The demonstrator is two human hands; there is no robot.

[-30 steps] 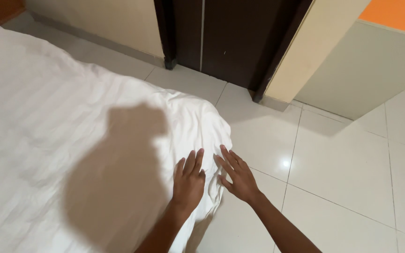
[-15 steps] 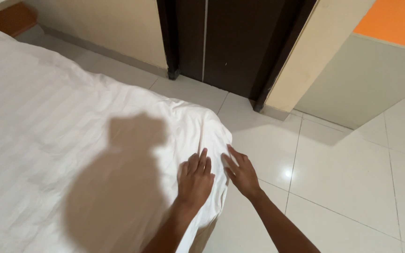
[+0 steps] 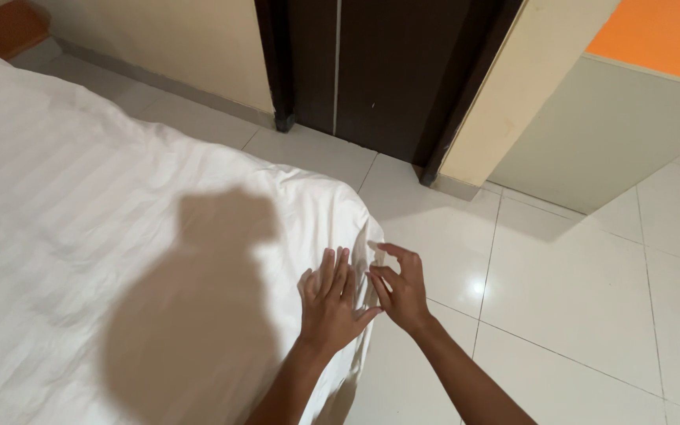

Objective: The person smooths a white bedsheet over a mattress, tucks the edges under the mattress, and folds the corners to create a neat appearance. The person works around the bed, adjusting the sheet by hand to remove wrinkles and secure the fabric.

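Note:
A bed covered by a white striped sheet (image 3: 96, 212) fills the left of the view. My left hand (image 3: 330, 303) lies flat on the sheet near the bed's corner, fingers spread. Beside it, my right hand (image 3: 400, 286) pinches a small fold of the white sheet's edge (image 3: 373, 247) between thumb and fingers at the corner. A shadow of a head and shoulders falls across the sheet to the left of my hands.
Glossy cream floor tiles (image 3: 576, 315) spread to the right of the bed. A dark wooden door (image 3: 379, 71) stands at the top, between cream walls. An orange wall panel (image 3: 655, 31) is at the top right. A brown wooden piece (image 3: 1, 27) shows at the top left.
My right hand has gone from flat with spread fingers to pinching the sheet's edge at the corner. The view has drifted a little; my left hand stays flat on the sheet.

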